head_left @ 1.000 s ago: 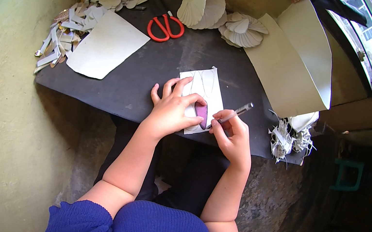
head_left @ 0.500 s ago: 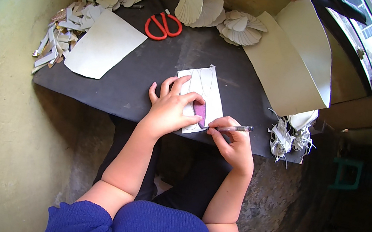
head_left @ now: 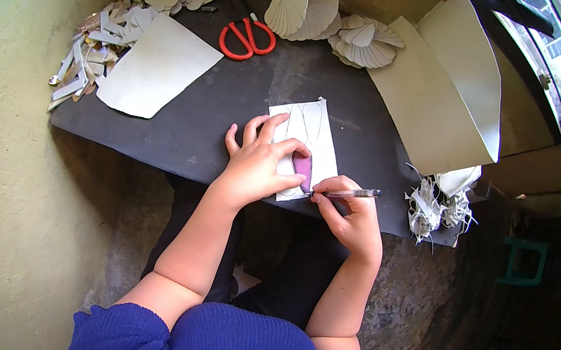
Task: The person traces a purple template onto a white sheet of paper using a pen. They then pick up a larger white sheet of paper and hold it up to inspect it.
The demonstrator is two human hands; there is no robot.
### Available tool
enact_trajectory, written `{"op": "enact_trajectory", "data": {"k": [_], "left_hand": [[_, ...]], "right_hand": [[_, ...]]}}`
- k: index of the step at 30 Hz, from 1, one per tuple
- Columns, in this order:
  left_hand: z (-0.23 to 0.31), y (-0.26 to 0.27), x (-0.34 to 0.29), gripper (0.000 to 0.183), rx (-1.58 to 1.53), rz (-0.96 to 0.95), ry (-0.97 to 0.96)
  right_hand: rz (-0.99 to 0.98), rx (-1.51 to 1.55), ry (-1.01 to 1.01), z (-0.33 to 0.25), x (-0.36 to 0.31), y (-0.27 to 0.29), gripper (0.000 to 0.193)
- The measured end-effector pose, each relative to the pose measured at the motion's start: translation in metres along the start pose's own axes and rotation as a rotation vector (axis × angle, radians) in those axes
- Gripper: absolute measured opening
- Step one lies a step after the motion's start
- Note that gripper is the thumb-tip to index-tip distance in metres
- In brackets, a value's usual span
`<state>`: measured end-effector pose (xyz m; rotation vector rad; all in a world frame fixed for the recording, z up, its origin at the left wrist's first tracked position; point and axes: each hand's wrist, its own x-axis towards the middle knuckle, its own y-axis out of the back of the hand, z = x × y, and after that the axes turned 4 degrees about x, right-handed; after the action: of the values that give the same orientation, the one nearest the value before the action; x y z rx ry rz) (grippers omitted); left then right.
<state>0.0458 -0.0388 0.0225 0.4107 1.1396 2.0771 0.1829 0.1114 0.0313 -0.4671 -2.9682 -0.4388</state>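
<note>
A small rectangle of white card [head_left: 326, 154] lies near the front edge of the dark table, with curved pen outlines at its far end. On it is a purple, petal-shaped template [head_left: 303, 168]. My left hand [head_left: 257, 160] pins this template with thumb and index finger, while its other fingers spread over the card's left side. In my right hand [head_left: 352, 213] is a pen [head_left: 355, 194], gripped between thumb and fingers. Its tip meets the card beside the template's narrow near end.
Red-handled scissors [head_left: 247, 41] lie toward the back. Fanned stacks of cut petal pieces [head_left: 290, 6] line the far edge. A white sheet [head_left: 157, 69] and card offcuts [head_left: 84, 64] are at left; a large folded card [head_left: 436, 90] and shredded scraps [head_left: 431, 207] at right.
</note>
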Motion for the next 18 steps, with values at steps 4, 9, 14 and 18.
{"op": "enact_trajectory", "data": {"k": [4, 9, 14, 18], "left_hand": [[0.0002, 0.0005, -0.0001, 0.04, -0.004, -0.005, 0.005], [0.0008, 0.001, 0.0002, 0.041, -0.004, -0.009, 0.008], [0.0004, 0.0006, 0.0002, 0.04, -0.001, -0.006, 0.008], [0.0008, 0.0003, 0.0002, 0.04, 0.006, -0.007, 0.014]], "right_hand": [[-0.077, -0.036, -0.023, 0.0005, -0.0003, 0.0038, 0.012], [0.027, -0.006, -0.003, 0.0012, 0.0012, -0.0016, 0.009], [0.042, -0.032, 0.003, 0.0025, 0.0013, -0.0005, 0.009], [0.052, -0.015, -0.024, 0.0029, 0.0012, -0.0003, 0.009]]}}
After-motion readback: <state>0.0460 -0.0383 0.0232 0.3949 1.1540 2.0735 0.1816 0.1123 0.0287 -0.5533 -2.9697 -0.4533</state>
